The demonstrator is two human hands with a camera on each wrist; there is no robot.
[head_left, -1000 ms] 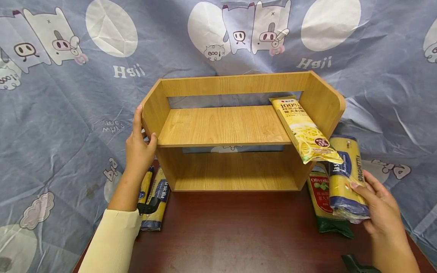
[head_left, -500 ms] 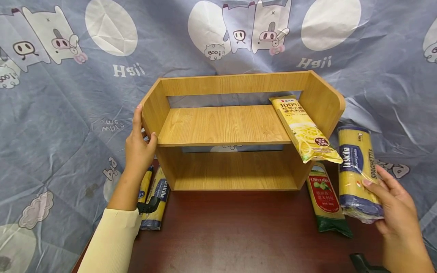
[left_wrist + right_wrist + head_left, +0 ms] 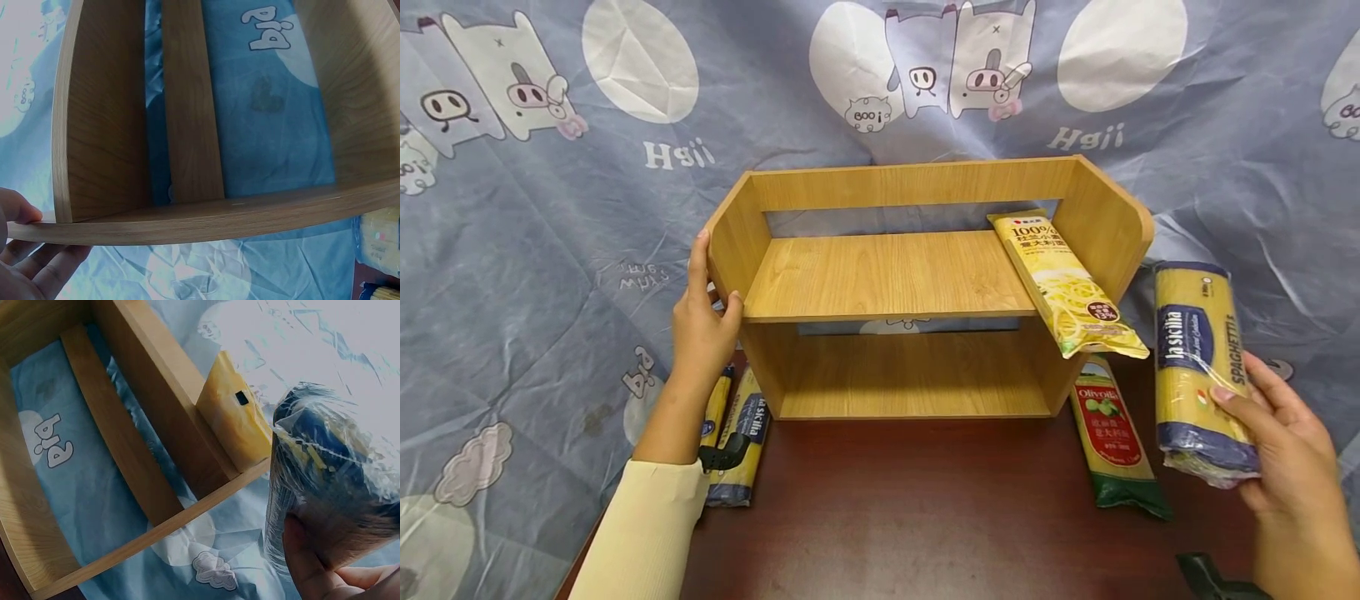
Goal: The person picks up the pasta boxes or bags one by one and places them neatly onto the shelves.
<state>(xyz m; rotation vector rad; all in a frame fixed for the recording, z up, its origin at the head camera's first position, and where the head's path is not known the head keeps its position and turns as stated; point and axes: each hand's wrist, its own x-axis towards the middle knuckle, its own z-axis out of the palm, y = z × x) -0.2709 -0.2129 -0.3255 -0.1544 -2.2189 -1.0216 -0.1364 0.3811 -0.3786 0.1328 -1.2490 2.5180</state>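
Observation:
My right hand (image 3: pixel 1285 442) grips the lower end of a yellow and blue spaghetti pack (image 3: pixel 1198 358), held up off the table to the right of a two-tier wooden shelf (image 3: pixel 895 275). In the right wrist view, the clear wrapped end of that spaghetti pack (image 3: pixel 337 450) faces the camera, with the thumb against its side. My left hand (image 3: pixel 703 329) holds the shelf's left side panel; the left wrist view shows its thumb and fingers on either side of the panel edge (image 3: pixel 156 231). A yellow pasta bag (image 3: pixel 1067 283) lies on the upper tier at the right, its front end overhanging.
A green and red pasta bag (image 3: pixel 1112 437) lies on the dark table (image 3: pixel 910 517) by the shelf's right side. Left of the shelf lie a blue and yellow spaghetti pack (image 3: pixel 745 442) and another yellow pack (image 3: pixel 718 404). A patterned blue cloth (image 3: pixel 550 233) hangs behind.
My right hand has carried the spaghetti pack rightward and slightly up, away from the shelf, uncovering more of the green and red pasta bag. The left hand keeps its hold.

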